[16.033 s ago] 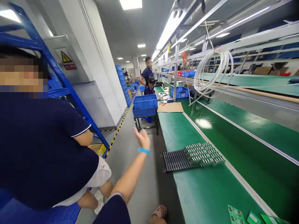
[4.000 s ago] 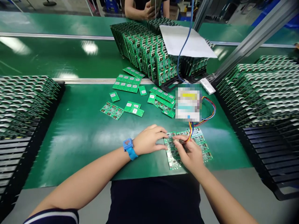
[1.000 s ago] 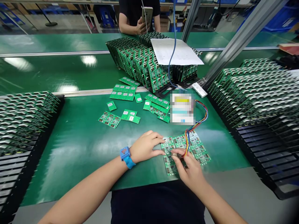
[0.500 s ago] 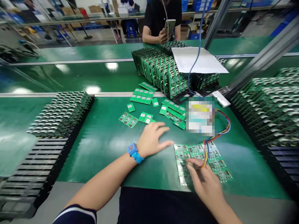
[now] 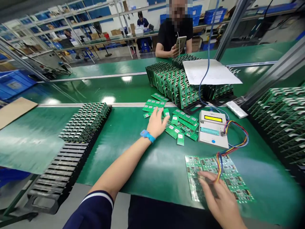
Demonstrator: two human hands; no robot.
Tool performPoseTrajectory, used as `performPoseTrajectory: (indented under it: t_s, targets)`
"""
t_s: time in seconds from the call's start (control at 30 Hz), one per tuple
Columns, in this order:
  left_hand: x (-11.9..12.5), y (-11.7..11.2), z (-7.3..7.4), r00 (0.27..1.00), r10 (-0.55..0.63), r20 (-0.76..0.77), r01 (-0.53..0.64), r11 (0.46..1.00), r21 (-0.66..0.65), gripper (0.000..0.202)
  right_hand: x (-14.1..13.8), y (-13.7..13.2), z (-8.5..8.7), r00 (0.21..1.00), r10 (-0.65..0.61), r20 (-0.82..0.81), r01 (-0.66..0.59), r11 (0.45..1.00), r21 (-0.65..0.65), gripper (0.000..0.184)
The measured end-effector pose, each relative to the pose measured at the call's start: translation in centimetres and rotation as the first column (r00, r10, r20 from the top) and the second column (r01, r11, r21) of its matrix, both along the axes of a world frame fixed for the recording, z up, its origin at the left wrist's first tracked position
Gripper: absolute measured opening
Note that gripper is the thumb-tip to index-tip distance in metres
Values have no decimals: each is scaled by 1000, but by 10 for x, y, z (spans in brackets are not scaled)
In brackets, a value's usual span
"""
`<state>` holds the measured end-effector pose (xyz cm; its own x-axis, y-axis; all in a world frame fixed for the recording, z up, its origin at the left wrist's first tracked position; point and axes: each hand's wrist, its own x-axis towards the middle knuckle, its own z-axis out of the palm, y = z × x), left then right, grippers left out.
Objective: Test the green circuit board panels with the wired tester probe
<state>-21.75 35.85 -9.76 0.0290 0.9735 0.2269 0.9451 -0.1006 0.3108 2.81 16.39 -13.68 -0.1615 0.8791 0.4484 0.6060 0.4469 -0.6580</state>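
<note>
My left hand [image 5: 157,122], with a blue wrist strap [image 5: 147,135], reaches over loose green circuit boards [image 5: 172,130] with its fingers spread. It is over or touching the boards under its fingertips; I cannot tell which. In front of me lies a larger circuit board panel [image 5: 234,179]. Over its left part, my right hand [image 5: 216,194] pinches the end of a bundle of coloured wires [image 5: 218,167]; the tip is mostly hidden by the fingers. Those wires run to a pale device [image 5: 206,140] with a yellow display and a teal socket.
Black racks of upright boards stand left [image 5: 83,124], right [image 5: 278,121] and at the back [image 5: 166,79]. A paper sheet [image 5: 212,71] lies on the back rack, with a blue cable [image 5: 208,54] hanging before it. Across the bench a person [image 5: 175,35] holds a phone.
The view has tilted up and swung left. My left hand has moved forward, and several small boards now lie further right, against the pile by the device. The right hand stays on the panel.
</note>
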Motion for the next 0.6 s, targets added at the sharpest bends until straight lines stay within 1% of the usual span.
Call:
performPoseTrajectory:
  t_s: [0.07,0.1,0.17,0.23,0.33,0.4,0.47,0.53,0.57,0.6]
  targets:
    - [-9,27,8,993,109,-36,-109,994,9,54,-1,1,-1,1000,9,-11,-9,1000,18,18]
    - [-16,40,10,988,149,-45,-149,989,-3,55,-1,1,-1,1000,9,-17,-9,1000,22,18]
    - [-29,63,12,980,191,-55,-194,980,-48,62,-2,1,-1,1000,-1,-24,1,1000,17,18]
    - [-38,79,9,981,184,-64,-190,975,-110,67,-3,0,0,999,-6,-32,6,1000,6,19]
    - [-41,92,5,989,131,-62,-141,971,-196,67,-4,0,2,999,-2,-50,1,1000,-8,19]
    - [-37,92,4,993,106,-47,-114,969,-220,64,-4,-1,4,998,-5,-60,4,1000,-22,18]
    - [-32,84,7,995,95,-26,-99,972,-214,62,-4,-1,7,998,-12,-68,9,999,-40,18]
    - [-26,65,13,995,98,-12,-98,984,-151,59,-5,-1,8,997,-10,-73,6,999,-53,18]
    - [-21,50,16,997,83,-3,-83,992,-92,56,-5,-1,9,997,-7,-76,3,998,-56,18]
    - [-15,32,19,999,39,11,-39,999,-20,52,-5,-1,9,997,-2,-79,-2,998,-56,19]
